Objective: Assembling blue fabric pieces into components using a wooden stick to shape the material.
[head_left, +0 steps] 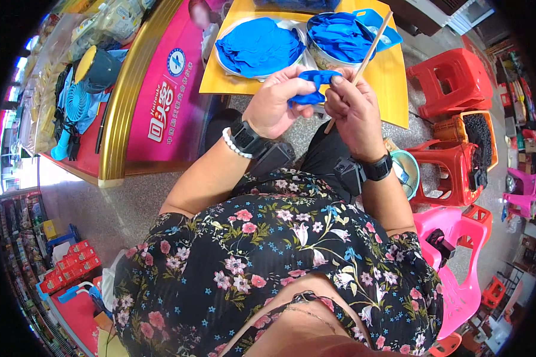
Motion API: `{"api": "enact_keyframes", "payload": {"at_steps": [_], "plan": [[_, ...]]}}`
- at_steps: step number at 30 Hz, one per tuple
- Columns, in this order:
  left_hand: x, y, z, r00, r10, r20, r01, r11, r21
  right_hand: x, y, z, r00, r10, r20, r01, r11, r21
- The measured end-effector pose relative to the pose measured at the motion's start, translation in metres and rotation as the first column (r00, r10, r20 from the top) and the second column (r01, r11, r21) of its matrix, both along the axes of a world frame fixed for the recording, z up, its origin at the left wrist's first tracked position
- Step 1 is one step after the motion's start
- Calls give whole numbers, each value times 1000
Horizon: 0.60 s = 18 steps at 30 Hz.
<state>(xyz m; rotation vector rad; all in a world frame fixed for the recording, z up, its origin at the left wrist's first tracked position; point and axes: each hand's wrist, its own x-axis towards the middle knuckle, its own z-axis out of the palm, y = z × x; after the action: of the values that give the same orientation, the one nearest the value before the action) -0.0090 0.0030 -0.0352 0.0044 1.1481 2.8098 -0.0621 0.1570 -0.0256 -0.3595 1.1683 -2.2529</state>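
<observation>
Both hands meet over the near edge of a yellow table. My left hand is closed on a crumpled piece of thin blue material, possibly cloth or glove-like. My right hand pinches the same blue piece at its right end. A long thin wooden stick runs through my right hand, slanting from upper right to lower left. Just beyond my hands, a white round tray bears a heap of blue pieces. A bowl to its right is filled with more blue pieces.
A blue plastic container stands behind the bowl. At left is a gold-edged counter with a pink front. Red stools, a pink chair and a pale green basin stand at right. Boxed goods sit at lower left.
</observation>
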Motion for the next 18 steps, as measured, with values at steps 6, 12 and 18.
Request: {"api": "enact_keyframes", "payload": {"at_steps": [6, 12, 18], "plan": [[1, 17, 6, 925, 365, 111, -334, 915, -224, 4, -2, -2, 980, 15, -196, 7, 994, 109], [4, -3, 1, 1000, 1, -25, 1, 997, 81, -1, -1, -9, 992, 18, -124, -7, 996, 89], [4, 14, 8, 922, 388, -5, -368, 871, -324, 3, -2, -12, 982, 18, -187, -3, 997, 82]]}}
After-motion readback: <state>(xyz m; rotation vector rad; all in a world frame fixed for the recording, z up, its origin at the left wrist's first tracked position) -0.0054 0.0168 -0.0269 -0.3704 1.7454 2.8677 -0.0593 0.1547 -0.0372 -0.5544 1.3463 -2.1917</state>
